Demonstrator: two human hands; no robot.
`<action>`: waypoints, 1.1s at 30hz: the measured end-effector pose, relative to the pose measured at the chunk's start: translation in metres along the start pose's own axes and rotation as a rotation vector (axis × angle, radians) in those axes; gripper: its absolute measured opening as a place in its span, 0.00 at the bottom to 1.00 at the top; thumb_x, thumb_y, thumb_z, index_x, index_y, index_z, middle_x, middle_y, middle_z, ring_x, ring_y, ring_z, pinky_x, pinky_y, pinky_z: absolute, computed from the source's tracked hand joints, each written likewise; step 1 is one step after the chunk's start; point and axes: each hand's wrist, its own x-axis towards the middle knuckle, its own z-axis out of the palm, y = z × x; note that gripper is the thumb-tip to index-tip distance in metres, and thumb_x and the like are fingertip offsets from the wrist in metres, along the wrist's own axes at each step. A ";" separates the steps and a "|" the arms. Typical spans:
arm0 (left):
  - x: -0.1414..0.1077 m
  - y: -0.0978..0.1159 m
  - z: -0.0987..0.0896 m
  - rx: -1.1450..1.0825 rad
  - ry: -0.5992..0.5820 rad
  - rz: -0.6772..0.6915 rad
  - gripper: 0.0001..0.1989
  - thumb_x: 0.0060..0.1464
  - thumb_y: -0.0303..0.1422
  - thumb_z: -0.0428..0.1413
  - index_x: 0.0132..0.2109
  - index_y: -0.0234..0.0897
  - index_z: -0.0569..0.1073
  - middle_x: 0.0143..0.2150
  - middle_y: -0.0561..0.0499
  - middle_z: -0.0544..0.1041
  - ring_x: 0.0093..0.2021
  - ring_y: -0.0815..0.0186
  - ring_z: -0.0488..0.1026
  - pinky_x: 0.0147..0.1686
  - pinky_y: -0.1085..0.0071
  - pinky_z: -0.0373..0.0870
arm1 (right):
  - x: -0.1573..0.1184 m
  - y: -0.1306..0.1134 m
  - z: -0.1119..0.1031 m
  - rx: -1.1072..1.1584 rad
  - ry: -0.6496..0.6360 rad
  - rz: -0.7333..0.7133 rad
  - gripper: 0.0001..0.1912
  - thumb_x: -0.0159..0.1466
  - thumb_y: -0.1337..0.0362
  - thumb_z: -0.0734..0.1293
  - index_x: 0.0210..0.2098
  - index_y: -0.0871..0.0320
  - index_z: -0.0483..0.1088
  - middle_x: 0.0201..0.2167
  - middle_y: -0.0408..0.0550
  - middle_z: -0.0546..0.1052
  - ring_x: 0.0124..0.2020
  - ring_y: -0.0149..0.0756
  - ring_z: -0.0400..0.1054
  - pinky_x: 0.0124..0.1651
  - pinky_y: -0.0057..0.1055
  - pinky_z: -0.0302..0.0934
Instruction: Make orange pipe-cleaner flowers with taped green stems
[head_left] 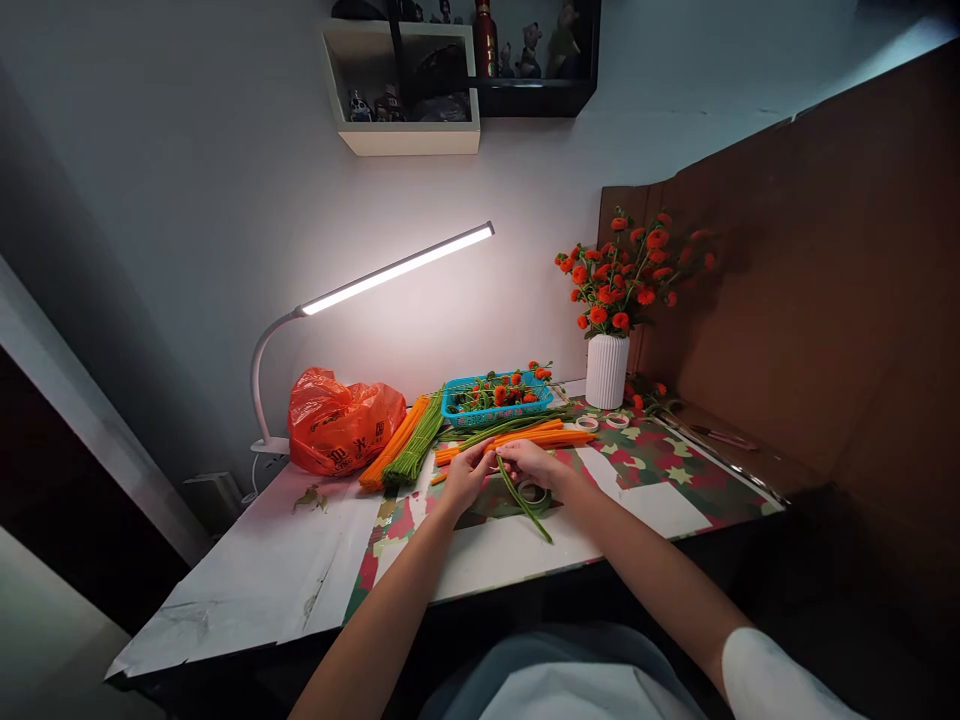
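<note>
My left hand (pixel 466 477) and my right hand (pixel 534 466) meet over the front middle of the table, fingers pinched close together. Between their fingertips is the upper end of a green pipe-cleaner stem (pixel 523 503), which hangs down toward the front right. A small orange bit seems to show at the fingertips, too small to make out. Beneath the stem, close to my right hand, lies a roll of green tape (pixel 534 492). Just behind my hands lie loose orange pipe cleaners (pixel 566 437).
Bundles of orange pipe cleaners (pixel 394 445) and green pipe cleaners (pixel 416 445) lie left, beside a red plastic bag (pixel 337 425) and a lamp (pixel 397 268). Behind stands a blue basket (pixel 495 416) of flowers. A white vase (pixel 607 372) and tape rolls (pixel 587 424) are right.
</note>
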 end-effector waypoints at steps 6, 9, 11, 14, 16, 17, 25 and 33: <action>0.000 -0.003 -0.002 -0.024 0.022 -0.024 0.28 0.47 0.45 0.59 0.52 0.31 0.74 0.44 0.42 0.79 0.39 0.59 0.76 0.43 0.59 0.73 | -0.002 0.003 0.005 -0.130 0.024 -0.098 0.11 0.60 0.59 0.64 0.25 0.59 0.62 0.19 0.39 0.65 0.18 0.25 0.58 0.23 0.24 0.51; -0.001 -0.003 -0.002 -0.012 0.033 -0.023 0.27 0.47 0.45 0.59 0.51 0.32 0.75 0.44 0.42 0.79 0.38 0.59 0.76 0.42 0.59 0.73 | -0.001 0.007 0.009 -0.433 0.161 -0.250 0.12 0.62 0.65 0.60 0.22 0.58 0.59 0.19 0.40 0.64 0.19 0.27 0.58 0.25 0.25 0.50; -0.002 -0.003 -0.002 0.002 0.039 -0.019 0.26 0.48 0.44 0.59 0.50 0.32 0.75 0.44 0.42 0.80 0.38 0.59 0.77 0.42 0.60 0.73 | -0.001 0.009 0.010 -0.663 0.246 -0.381 0.13 0.62 0.68 0.59 0.21 0.58 0.59 0.19 0.41 0.65 0.22 0.28 0.57 0.28 0.26 0.48; -0.002 -0.001 -0.003 0.036 0.028 -0.007 0.25 0.49 0.44 0.58 0.50 0.32 0.76 0.42 0.43 0.80 0.38 0.59 0.77 0.41 0.61 0.74 | -0.002 0.010 0.009 -0.884 0.299 -0.491 0.13 0.63 0.68 0.59 0.21 0.58 0.60 0.21 0.43 0.65 0.24 0.29 0.56 0.29 0.27 0.45; -0.003 0.002 -0.003 0.077 0.011 0.013 0.24 0.50 0.44 0.57 0.49 0.32 0.76 0.42 0.44 0.80 0.37 0.59 0.77 0.39 0.62 0.74 | -0.002 0.010 0.007 -0.915 0.298 -0.500 0.14 0.64 0.67 0.59 0.21 0.58 0.59 0.20 0.42 0.65 0.23 0.29 0.54 0.29 0.27 0.44; -0.003 0.003 -0.004 0.100 0.003 0.026 0.23 0.51 0.44 0.56 0.49 0.32 0.76 0.42 0.44 0.80 0.37 0.59 0.77 0.38 0.63 0.74 | -0.001 0.010 0.006 -0.897 0.296 -0.503 0.14 0.63 0.67 0.59 0.21 0.58 0.59 0.19 0.42 0.64 0.23 0.29 0.54 0.28 0.27 0.44; -0.004 0.005 -0.005 0.192 -0.066 0.141 0.24 0.54 0.42 0.54 0.54 0.32 0.73 0.49 0.42 0.77 0.44 0.56 0.76 0.43 0.60 0.74 | 0.005 0.016 0.004 -0.256 0.169 -0.275 0.14 0.59 0.61 0.59 0.19 0.57 0.58 0.14 0.36 0.60 0.16 0.26 0.53 0.22 0.25 0.47; -0.006 0.013 -0.002 0.192 -0.053 0.253 0.19 0.54 0.34 0.55 0.52 0.37 0.74 0.52 0.45 0.76 0.52 0.58 0.73 0.53 0.59 0.69 | -0.005 0.004 0.004 0.249 -0.065 0.045 0.14 0.57 0.61 0.64 0.20 0.58 0.56 0.14 0.34 0.54 0.14 0.21 0.43 0.19 0.23 0.39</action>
